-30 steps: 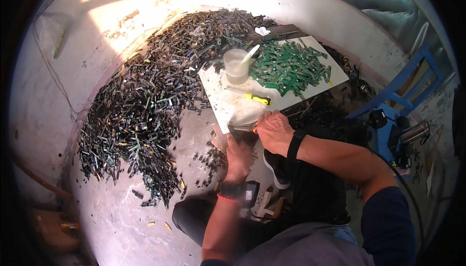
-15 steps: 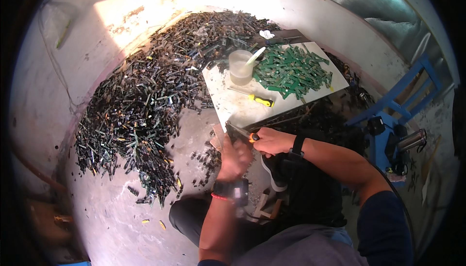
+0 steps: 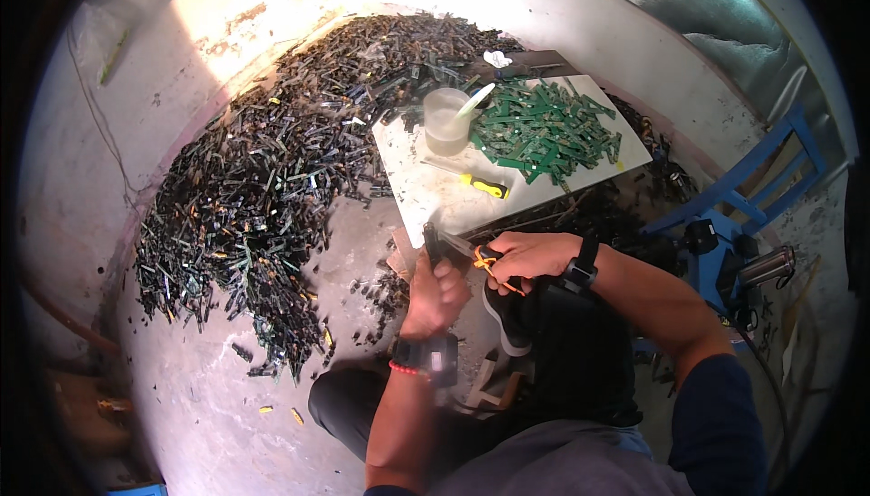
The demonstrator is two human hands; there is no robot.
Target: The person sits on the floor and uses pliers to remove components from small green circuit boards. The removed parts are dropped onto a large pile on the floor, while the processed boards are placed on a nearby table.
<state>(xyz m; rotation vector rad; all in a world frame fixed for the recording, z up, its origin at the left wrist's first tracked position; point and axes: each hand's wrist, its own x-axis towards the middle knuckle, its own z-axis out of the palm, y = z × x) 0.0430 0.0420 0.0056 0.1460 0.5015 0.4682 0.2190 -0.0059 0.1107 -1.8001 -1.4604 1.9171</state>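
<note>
My left hand (image 3: 435, 298) is closed round a short, dark, narrow piece (image 3: 430, 237) that sticks up past the fingers, just off the table's near corner. My right hand (image 3: 535, 256) grips a tool with orange-and-black handles (image 3: 488, 258). Its metal end (image 3: 455, 243) points left, close to the dark piece; whether they touch I cannot tell. On the white tabletop (image 3: 421, 202) beyond lie a yellow-and-black screwdriver (image 3: 485, 186) and a heap of green circuit-board strips (image 3: 548, 134). A translucent cup (image 3: 446, 129) stands beside the heap, a pale handle leaning out of it.
A large pile of dark narrow pieces (image 3: 263, 197) spreads over the floor at left and behind the table. At right stands a blue chair (image 3: 725, 202) with a metal cylinder (image 3: 768, 267) by it. Wood scraps (image 3: 489, 387) lie between my legs. White walls curve round the back.
My right hand has turned and shifted slightly right, and more of the tool's orange handles shows. My left hand, blurred before, is steadier, with the dark piece upright in it.
</note>
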